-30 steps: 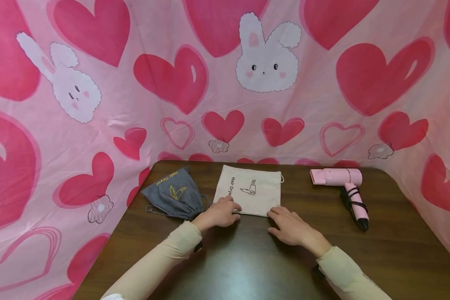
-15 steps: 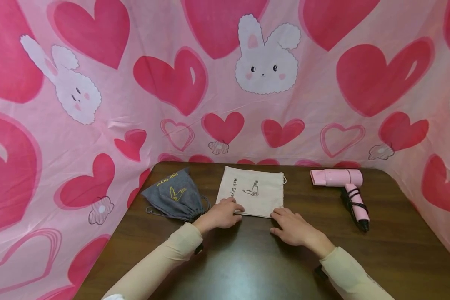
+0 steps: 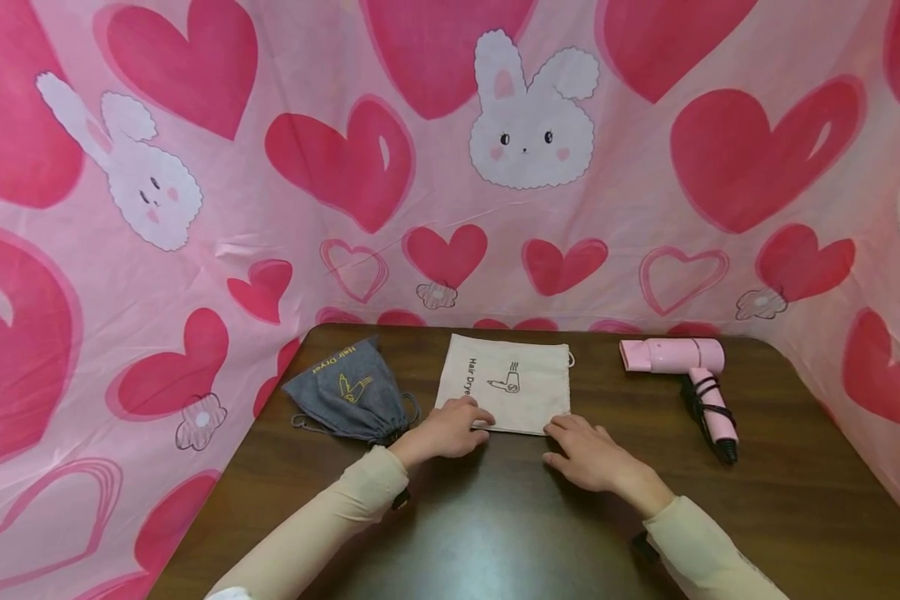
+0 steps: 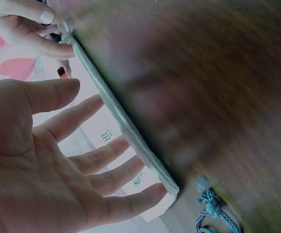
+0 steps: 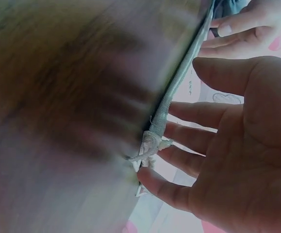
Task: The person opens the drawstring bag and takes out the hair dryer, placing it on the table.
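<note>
Your flat cream cloth drawstring bag with black print (image 3: 525, 396) lies beyond the centre of the dark brown wooden worktop (image 3: 510, 533), toward twelve o'clock. Your left hand (image 3: 450, 429) rests at its seven o'clock corner and your right hand (image 3: 588, 452) at its five o'clock corner; the fingers of both are released, gently extended and touching the cloth, pinching nothing, thumbs apart from it. That spread across the near edge probably serves to hold the bag flat and square to you. Its corded mouth lies at its three o'clock side, facing the pink hair dryer (image 3: 682, 356), well apart, whose black cord (image 3: 692, 402) is wound around the handle, presumably for neatness. At nine o'clock sits the blue-grey fabric drawstring pouch with yellow print (image 3: 367, 400), its gathered neck seemingly drawn closed.
</note>
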### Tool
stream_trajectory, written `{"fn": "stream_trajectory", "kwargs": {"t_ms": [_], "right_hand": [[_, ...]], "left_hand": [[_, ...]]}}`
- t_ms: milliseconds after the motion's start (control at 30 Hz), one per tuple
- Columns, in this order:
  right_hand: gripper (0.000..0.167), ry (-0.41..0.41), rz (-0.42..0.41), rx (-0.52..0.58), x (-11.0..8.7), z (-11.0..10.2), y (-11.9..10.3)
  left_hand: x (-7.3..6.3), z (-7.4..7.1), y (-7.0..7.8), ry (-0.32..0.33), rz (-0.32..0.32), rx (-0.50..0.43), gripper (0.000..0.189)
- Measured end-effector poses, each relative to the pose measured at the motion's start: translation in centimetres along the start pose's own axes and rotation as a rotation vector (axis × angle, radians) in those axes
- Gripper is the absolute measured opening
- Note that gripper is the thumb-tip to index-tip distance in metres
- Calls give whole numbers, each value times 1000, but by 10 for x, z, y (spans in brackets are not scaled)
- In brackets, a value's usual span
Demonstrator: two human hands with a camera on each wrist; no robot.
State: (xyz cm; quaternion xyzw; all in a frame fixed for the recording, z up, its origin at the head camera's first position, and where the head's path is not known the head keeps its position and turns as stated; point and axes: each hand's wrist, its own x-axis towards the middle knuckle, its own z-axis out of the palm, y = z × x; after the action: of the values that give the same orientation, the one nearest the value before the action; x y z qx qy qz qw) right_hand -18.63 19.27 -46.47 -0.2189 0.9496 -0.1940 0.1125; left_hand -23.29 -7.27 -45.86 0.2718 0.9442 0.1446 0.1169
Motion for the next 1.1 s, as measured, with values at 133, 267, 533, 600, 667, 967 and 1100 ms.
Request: {"fn": "stream_trajectory", "kwargs": {"t_ms": [133,267,533,600,667,967,1100], "right_hand": [[52,21,-2,-3,0,2,2],[51,43,-9,-7,0,3,5],[49,76,-17,-8,-1,1,9],[48,78,-11,-7,-1,0,10],[48,74,-8,-5,-1,0,10],[50,82,-8,-3,-2,2,17],[52,82,-10,-6,-2,2,21]], "left_hand": [[2,2,2,-6,-9,-8,30],[4,3,5,-9,-14,2,31],[8,5,11,-21,-15,-9,34],[8,5,11,-25,-11,-5,35],[9,6,11,-29,-10,3,35],[10,6,14,-25,-3,-4,36],[12,7,15,-21,-3,-4,37]]}}
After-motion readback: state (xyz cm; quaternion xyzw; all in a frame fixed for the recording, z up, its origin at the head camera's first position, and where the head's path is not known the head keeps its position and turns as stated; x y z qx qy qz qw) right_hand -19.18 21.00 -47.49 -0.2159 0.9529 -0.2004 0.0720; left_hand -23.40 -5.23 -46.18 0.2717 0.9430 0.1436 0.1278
